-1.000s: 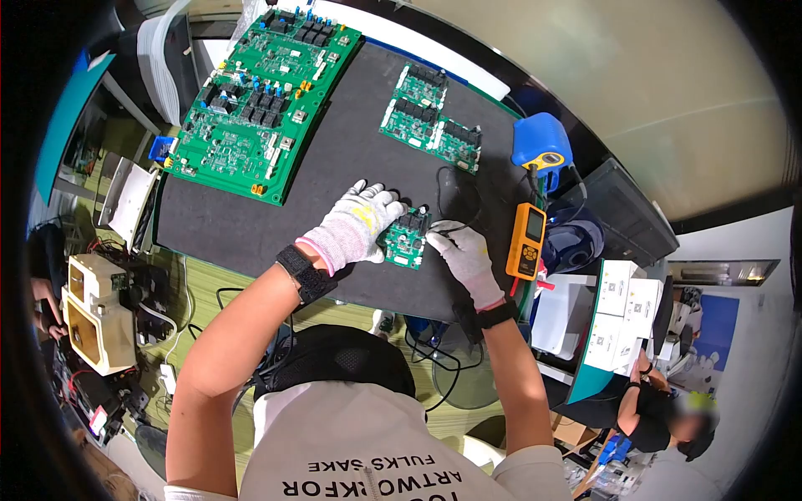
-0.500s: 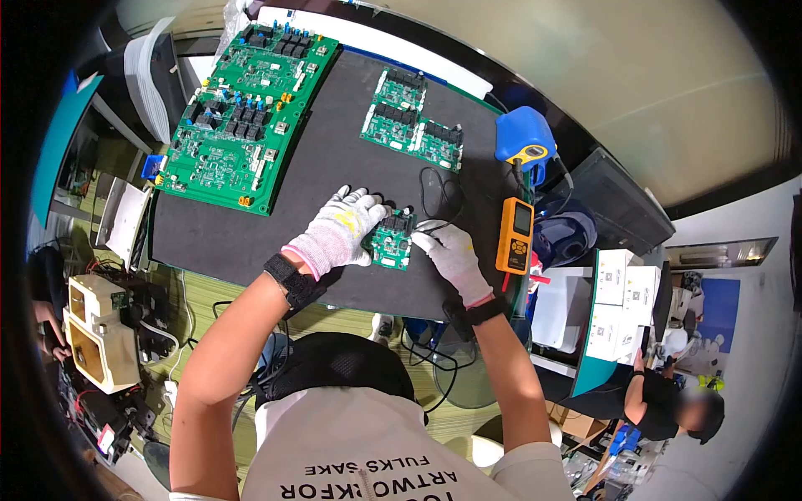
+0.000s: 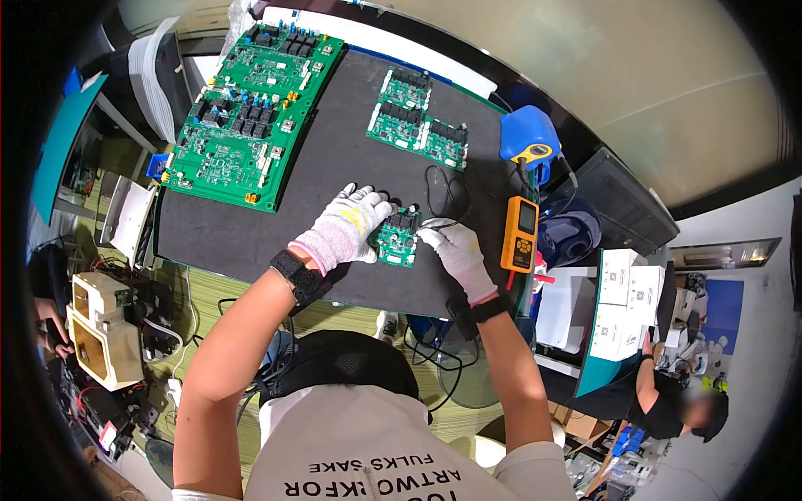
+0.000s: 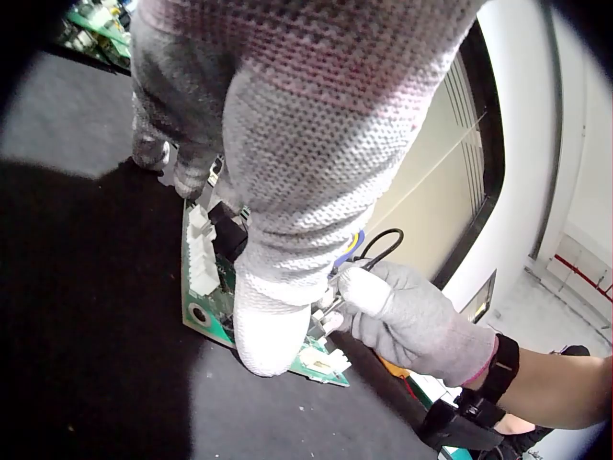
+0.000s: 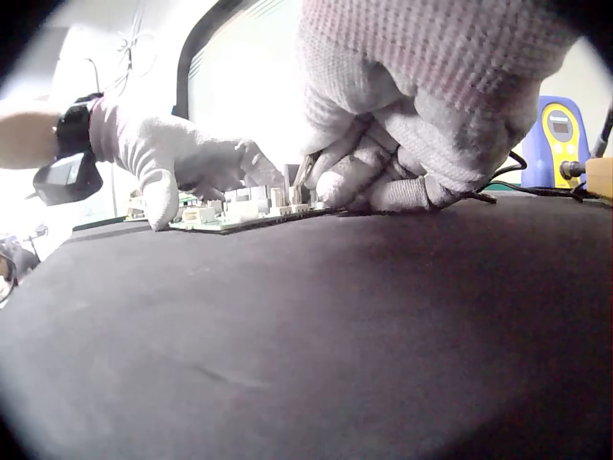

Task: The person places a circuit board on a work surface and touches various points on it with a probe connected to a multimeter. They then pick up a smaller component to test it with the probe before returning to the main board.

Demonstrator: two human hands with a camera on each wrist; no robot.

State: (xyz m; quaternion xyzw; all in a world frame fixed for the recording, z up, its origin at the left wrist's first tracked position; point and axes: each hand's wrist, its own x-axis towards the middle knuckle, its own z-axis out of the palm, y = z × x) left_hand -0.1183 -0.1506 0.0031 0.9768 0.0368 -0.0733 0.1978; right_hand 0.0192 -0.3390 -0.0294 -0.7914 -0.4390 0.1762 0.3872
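A small green circuit board [image 3: 394, 250] with black and white components lies flat on the dark mat in front of the person. The gloved left hand [image 3: 347, 224] holds it from the left, thumb at the near side and fingers toward the far side. At its right edge, the gloved right hand [image 3: 455, 252] pinches a thin metal-tipped probe [image 5: 305, 172], whose tip is right at the components along the edge. A black cable [image 3: 428, 188] loops from the right hand over the mat. The curled fingers hide most of the probe.
Large green circuit boards [image 3: 221, 154] cover the mat's left side. Several small boards [image 3: 418, 125] lie together at the far middle. To the right are an orange handheld meter [image 3: 520, 234] and a blue soldering station [image 3: 529, 138]. White boxes [image 3: 618, 313] stand beyond the right edge.
The head view has shifted slightly. Both hands keep nearly the same places, the left on the small circuit board and the right at its right edge with the probe.
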